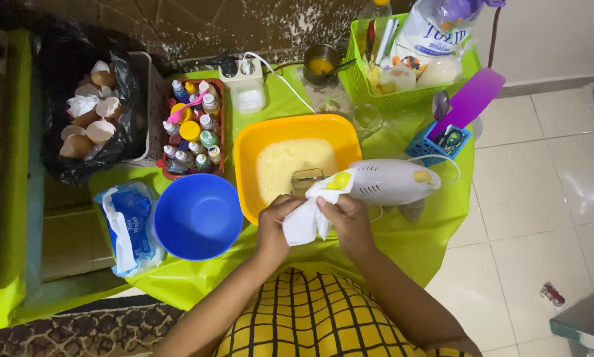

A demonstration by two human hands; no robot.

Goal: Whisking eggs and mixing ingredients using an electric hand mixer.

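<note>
Tissue (pixel 305 221) — white and crumpled — sits pinched in both our hands at the near rim of the yellow bowl (pixel 254 142): left hand (pixel 275 221) gripping its lower end, right hand (pixel 347 218) pressing it to the hand mixer (pixel 389 182), whose beaters rest in batter (pixel 290 162), keeping drips inside.

Lime-green tablecloth (pixel 416 244) under a yellow-orange square basin (pixel 257 142) of pale cream batter (pixel 290 165). White hand mixer (pixel 386 182) with yellow buttons, wrapped at the nose in white tissue (pixel 305 221). Deep blue round bowl (pixel 198 216) beside a blue-and-white packet (pixel 130 225). Red tray (pixel 222 132) of multicoloured little bottles. Black bin bag (pixel 122 79) with tan and white eggshells (pixel 89 112). Green basket (pixel 409 99), purple spatula (pixel 469 100), yellow garment (pixel 317 317) checked with black lines.
</note>
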